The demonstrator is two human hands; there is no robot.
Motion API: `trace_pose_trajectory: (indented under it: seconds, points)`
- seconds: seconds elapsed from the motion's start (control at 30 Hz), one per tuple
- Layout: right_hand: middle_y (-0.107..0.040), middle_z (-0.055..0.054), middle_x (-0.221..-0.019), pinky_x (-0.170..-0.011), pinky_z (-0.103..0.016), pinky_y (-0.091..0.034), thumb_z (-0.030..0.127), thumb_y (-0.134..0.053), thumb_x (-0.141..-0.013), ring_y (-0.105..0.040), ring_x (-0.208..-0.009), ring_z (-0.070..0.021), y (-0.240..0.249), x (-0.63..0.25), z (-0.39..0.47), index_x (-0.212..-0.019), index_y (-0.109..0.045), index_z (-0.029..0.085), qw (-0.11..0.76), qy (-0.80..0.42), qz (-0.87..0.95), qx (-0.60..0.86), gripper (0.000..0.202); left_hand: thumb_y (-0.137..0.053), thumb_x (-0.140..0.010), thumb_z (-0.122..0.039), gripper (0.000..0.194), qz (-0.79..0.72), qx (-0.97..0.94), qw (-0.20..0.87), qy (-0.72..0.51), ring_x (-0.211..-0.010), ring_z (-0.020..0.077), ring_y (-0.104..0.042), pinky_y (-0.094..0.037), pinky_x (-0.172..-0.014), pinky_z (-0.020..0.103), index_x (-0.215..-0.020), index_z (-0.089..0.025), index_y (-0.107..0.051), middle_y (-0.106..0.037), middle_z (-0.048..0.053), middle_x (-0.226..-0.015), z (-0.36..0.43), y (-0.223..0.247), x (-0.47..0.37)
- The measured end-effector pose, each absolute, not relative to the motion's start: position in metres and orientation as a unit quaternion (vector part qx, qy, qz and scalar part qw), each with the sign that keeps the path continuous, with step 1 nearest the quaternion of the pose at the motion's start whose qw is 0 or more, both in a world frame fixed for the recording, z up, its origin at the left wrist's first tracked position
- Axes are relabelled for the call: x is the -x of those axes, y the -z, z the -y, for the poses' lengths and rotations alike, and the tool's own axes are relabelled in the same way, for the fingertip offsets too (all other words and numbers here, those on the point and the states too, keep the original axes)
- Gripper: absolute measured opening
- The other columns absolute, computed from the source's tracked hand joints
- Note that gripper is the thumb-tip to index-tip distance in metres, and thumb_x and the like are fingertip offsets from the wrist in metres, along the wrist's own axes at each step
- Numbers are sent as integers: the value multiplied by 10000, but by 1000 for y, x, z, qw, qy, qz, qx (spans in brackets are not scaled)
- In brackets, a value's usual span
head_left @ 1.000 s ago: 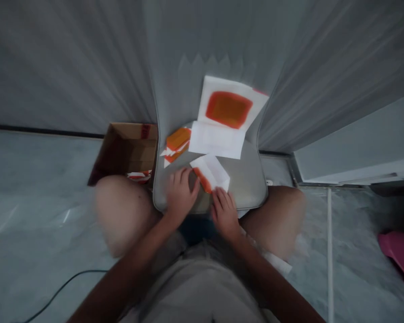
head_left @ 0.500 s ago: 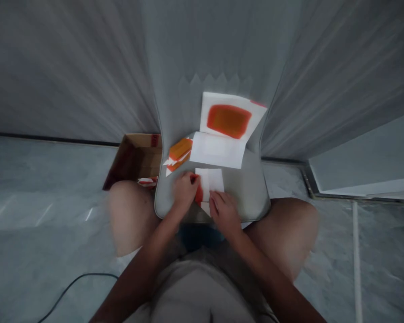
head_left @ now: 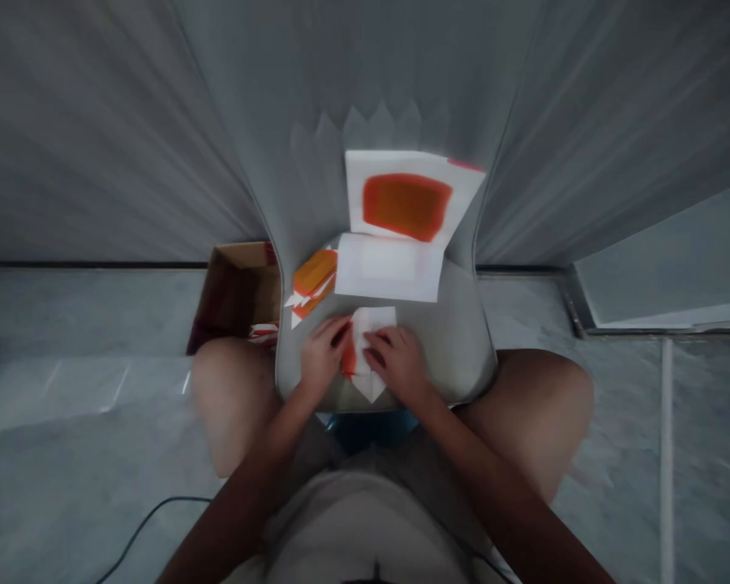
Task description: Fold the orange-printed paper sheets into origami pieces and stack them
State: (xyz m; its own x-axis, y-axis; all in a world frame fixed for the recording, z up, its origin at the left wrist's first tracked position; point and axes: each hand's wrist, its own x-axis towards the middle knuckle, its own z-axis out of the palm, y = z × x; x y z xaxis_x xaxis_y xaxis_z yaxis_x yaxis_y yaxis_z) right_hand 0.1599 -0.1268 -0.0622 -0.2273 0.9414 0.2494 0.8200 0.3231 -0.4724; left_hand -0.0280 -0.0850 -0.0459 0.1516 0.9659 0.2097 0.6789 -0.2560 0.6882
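Observation:
A small folded white paper with an orange-red area along its left side lies at the front of the chair seat. My left hand is curled at the paper's left edge, fingertips and thumb closed on it. From the other side my right hand pinches at the middle of the paper, its thumb close to the forefinger. The lower end of the paper comes to a point between my hands. Beyond them an opened white sheet or booklet with an orange-red panel leans on the backrest. A stack of folded orange-and-white papers sits at its left.
The grey chair stands between my knees. Left of it, an open cardboard box on the floor holds some red-and-white pieces. A dark cable runs across the floor at lower left. Grey curtains hang behind.
My right hand has moved left and inward over the small paper. The paper's lower end now shows as a point between the hands. The view has shifted slightly.

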Motion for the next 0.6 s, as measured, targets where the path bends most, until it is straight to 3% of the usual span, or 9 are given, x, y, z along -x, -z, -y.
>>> trace_pose_trajectory:
  seconds: [0.27, 0.6]
  points:
    - [-701, -101, -1085, -850, -421, -494, 339, -646, -1004, -603, -979, -264, 63, -157, 125, -1270, -737, 239, 251, -110, 764, 584, 298, -606, -1019, -391, 265, -650, -681, 200, -273, -884, 215, -754, -628, -814, 381, -1148, -228, -770, -798, 63, -1059, 71, 47, 22]
    - [-702, -100, -1115, -888, -399, -462, 348, -640, -1012, -600, -1021, -257, 54, -157, 126, -1283, -734, 240, 226, -143, 756, 597, 306, -611, -1021, -262, 222, -526, -757, 189, -338, -1064, 208, -738, -609, -999, 388, -1134, -272, -802, -776, 41, -1190, 77, 61, 33]
